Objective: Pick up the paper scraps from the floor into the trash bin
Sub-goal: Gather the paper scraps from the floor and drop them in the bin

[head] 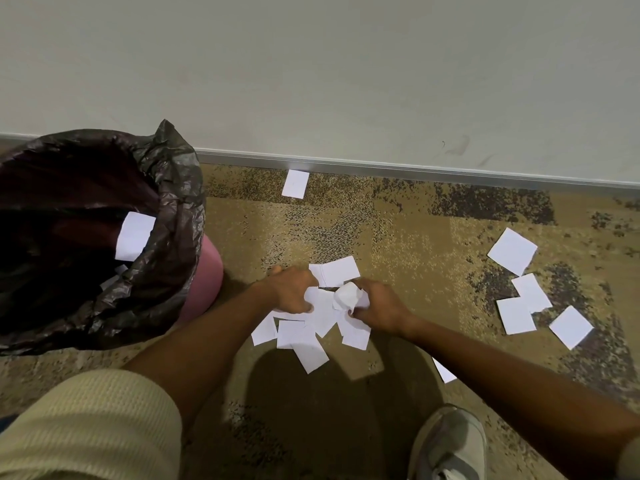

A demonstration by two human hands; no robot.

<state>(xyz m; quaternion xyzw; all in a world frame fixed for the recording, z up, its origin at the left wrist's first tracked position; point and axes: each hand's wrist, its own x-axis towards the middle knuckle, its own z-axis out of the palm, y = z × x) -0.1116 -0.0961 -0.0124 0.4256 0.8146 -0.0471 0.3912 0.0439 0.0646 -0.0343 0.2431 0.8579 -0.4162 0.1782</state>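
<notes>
My right hand (377,306) is clutching crumpled white paper (346,295), left hand (292,291) pinching flat white scraps (323,315); loose sheets may be slipping free.

This looks like an office or similar commercial interior: mottled tan-and-dark carpet (415,244) runs up to a slim metal skirting strip (381,169) under a plain pale wall (346,64). At the left edge of the carpet stands a pink trash bin (206,271) with a black liner (169,188).

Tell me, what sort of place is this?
Probably an office or similar commercial room: patterned carpet tiles, a metal baseboard strip under a plain painted wall, and a pink trash bin lined with a black bag.
</notes>
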